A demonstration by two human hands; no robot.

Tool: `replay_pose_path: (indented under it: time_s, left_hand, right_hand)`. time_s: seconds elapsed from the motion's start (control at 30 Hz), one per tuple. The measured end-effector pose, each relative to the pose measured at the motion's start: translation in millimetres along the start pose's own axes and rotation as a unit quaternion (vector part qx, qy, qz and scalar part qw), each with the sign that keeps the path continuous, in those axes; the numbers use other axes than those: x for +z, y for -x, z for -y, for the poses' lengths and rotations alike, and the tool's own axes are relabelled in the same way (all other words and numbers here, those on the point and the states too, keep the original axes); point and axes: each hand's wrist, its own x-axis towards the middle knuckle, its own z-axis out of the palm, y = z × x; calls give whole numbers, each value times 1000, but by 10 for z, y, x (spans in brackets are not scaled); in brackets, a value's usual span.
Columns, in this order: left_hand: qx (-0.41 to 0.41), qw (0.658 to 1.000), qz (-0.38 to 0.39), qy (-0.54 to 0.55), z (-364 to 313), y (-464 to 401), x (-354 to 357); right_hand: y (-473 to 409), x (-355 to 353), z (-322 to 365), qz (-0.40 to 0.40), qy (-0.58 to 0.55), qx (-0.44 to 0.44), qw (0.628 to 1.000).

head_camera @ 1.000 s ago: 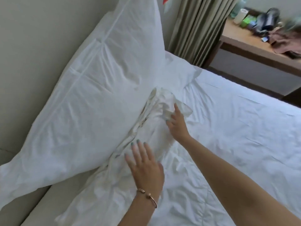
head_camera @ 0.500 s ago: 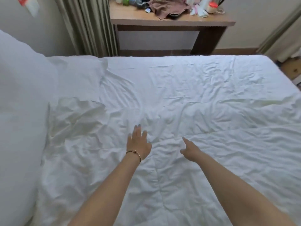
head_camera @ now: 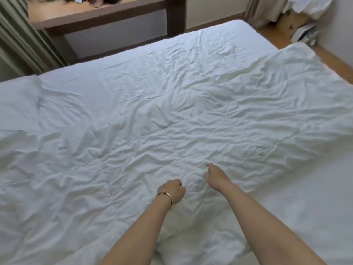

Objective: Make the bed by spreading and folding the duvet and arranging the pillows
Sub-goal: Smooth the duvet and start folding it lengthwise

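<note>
Bare forearms (gold bangle [head_camera: 168, 196], left wrist)

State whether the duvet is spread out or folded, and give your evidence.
Spread out, not folded. The duvet lies open and creased across the bed, its far corner flat; no folded-back layer shows.

The left hand [head_camera: 172, 191] curls knuckles-up over the duvet [head_camera: 191, 115], so its fingertips are hidden under it and whether they pinch cloth cannot be told; the right hand [head_camera: 214, 175] is turned away too, its fingers mostly out of sight behind the back of the hand. The duvet runs out of the picture at the left and bottom edges, and both forearms are cut off at the bottom. The desk [head_camera: 103, 13] is cropped by the top edge with the things on it blurred beyond naming, the curtain [head_camera: 21, 41] is cut at the left, and the clutter in the far right corner [head_camera: 303, 20] is too smeared to identify.
</note>
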Motion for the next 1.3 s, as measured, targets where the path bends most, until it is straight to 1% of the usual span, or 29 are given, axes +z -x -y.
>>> replay_pose_path:
  time_s: [0.03, 0.1, 0.2, 0.23, 0.33, 0.43, 0.5, 0.63, 0.7, 0.77, 0.83, 0.93, 1.03, 1.13, 1.3]
  left_hand:
    - [-17, 1000, -2, 17, -183, 29, 114]
    - [-50, 998, 5, 40, -572, 5, 334]
    - [-64, 995, 33, 70, -1269, -108, 512]
    - [-67, 994, 35, 79, -1516, -128, 524]
    - [-64, 993, 12, 97, -2159, -227, 543]
    - [-57, 996, 0, 64, -2531, -256, 548]
    - [-63, 997, -12, 44, -2537, -254, 575]
    - [-88, 994, -45, 38, -2239, -183, 636]
    - [-85, 993, -78, 29, -2101, -185, 632]
    - [-70, 993, -90, 18, -2016, -236, 578]
    - [-48, 996, -74, -5, -1967, -300, 487]
    - [-19, 998, -28, -45, -1903, -354, 398]
    - [20, 997, 1, -80, -1802, -416, 317]
    - [62, 989, 13, -134, -1764, -562, 152]
    - [120, 980, -4, -156, -1897, -845, -166]
  right_hand:
    - [26, -9, -283, 14, 34, -2, 999]
    - [-4, -28, -856, 67, 103, -29, 992]
    - [-16, -325, -1421, 126, 127, -54, 982]
    - [2, -483, -1551, 129, 117, -64, 983]
    - [-20, -919, -1909, 101, 72, -68, 990]
    - [-151, -1250, -2081, 88, 85, -43, 992]
    - [-253, -1328, -2067, 81, 127, -31, 988]
    - [-270, -1229, -1756, 94, 217, -35, 971]
    - [-202, -1121, -1593, 96, 250, -45, 963]
    - [-135, -1061, -1477, 77, 267, -46, 960]
    - [-72, -1077, -1428, 51, 247, -26, 967]
    - [9, -1160, -1422, 19, 184, 32, 982]
    - [68, -1222, -1344, -6, 140, 91, 986]
    - [87, -1248, -1201, -19, 113, 126, 985]
    - [-5, -1382, -947, -32, 110, 146, 983]
